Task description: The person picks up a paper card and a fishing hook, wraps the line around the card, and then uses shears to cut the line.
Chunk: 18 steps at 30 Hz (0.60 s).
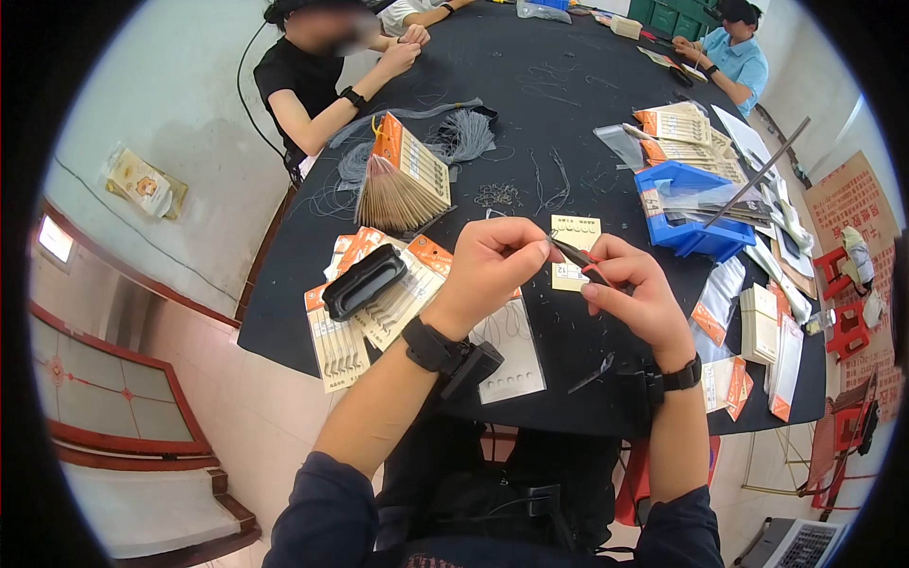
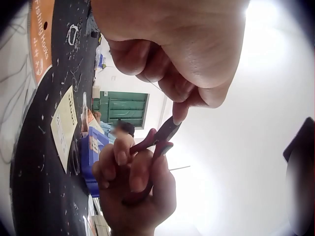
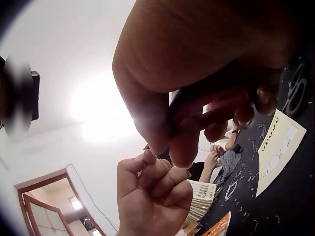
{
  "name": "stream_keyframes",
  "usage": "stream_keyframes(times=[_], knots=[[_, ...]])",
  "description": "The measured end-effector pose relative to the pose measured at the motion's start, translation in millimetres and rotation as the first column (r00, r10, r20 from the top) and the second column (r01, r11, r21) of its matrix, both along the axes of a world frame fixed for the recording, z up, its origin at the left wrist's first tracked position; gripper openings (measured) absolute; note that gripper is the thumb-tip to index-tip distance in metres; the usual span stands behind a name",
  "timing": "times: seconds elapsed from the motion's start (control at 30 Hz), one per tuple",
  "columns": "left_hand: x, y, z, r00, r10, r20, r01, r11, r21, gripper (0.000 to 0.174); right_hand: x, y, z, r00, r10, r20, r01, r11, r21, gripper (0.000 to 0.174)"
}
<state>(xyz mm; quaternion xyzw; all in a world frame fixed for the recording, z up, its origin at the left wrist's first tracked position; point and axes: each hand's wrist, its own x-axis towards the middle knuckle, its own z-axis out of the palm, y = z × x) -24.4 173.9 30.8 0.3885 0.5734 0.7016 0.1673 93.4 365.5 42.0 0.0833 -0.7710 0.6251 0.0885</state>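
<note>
Pinches thread (image 2: 153,84) in the left grip (image 1: 494,270), with pliers (image 1: 583,262) clasped in the right grip (image 1: 646,295), apparently for close control.

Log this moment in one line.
right hand: grips red-handled black pliers | left hand: pinches thin dark line near their tips | cream printed card: on black table | blue plastic bin: right of card

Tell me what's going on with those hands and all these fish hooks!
The right hand holds red-handled pliers, their tip at the left hand's fingers. The left hand pinches thin thread; anything else there is too tiny to tell. Cards of hooks lie to the left on the black table.
</note>
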Motion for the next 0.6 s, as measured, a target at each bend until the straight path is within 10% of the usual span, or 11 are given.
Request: stream_keyframes(times=[0.6], knots=[[2.1,0.0,1.6,1.0,0.003,-0.001,-0.003,1.0,-0.022,0.014,-0.2,0.6,0.3,1.0,-0.018,0.013,0.018,0.999,0.03,0.015]])
